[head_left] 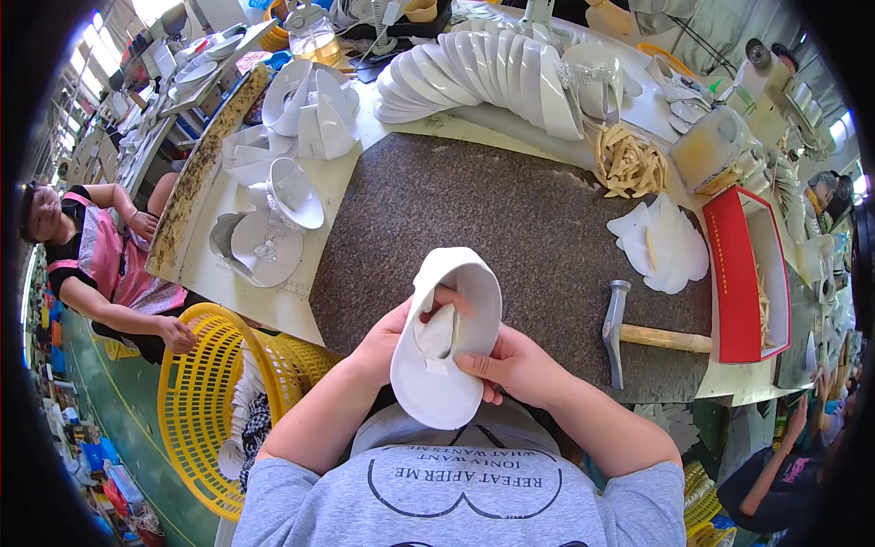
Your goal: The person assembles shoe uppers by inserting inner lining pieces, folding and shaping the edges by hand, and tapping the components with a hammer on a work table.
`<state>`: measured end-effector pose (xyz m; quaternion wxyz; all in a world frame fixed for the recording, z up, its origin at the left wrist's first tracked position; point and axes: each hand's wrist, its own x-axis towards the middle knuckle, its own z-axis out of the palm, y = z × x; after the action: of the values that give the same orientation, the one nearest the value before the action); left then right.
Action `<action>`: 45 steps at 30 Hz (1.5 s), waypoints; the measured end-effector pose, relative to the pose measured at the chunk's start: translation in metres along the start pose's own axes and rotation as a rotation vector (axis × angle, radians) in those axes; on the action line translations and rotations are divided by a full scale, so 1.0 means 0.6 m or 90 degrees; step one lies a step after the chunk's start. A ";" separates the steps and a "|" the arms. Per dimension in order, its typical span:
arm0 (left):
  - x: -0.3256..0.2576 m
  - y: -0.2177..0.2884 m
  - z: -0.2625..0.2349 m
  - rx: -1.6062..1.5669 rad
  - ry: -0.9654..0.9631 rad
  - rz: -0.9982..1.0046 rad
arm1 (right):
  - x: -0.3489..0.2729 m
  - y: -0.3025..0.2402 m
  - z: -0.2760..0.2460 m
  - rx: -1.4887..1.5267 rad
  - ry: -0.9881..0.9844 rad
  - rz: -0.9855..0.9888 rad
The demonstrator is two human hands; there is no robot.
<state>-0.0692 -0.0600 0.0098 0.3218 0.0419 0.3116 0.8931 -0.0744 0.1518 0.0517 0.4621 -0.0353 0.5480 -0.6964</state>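
Hands gripped a white shoe sole (444,351) above the dark stone slab (510,219).
Left hand (387,342) and right hand (510,365) both clasped it; hammer (629,333) lay near.

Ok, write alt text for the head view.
Two bare hands, left hand and right hand, hold a white shoe sole piece over a dark speckled work mat. A hammer lies to the right, beside a red tray; stacked white soles sit behind, and a yellow basket stands left.
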 end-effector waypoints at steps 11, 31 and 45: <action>-0.006 -0.001 -0.001 0.295 0.151 0.301 | 0.008 -0.077 -0.062 -0.994 0.535 -0.580; -0.028 0.056 0.087 0.646 0.182 0.506 | 0.000 -0.001 -0.063 -0.699 0.486 -0.537; 0.007 0.040 0.061 0.367 0.204 -0.159 | -0.031 -0.012 -0.039 -0.932 0.374 -0.707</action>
<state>-0.0759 -0.0526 0.0526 0.3503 -0.0481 0.5999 0.7177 -0.0811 0.1813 0.0563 -0.2253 -0.3930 0.8457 -0.2822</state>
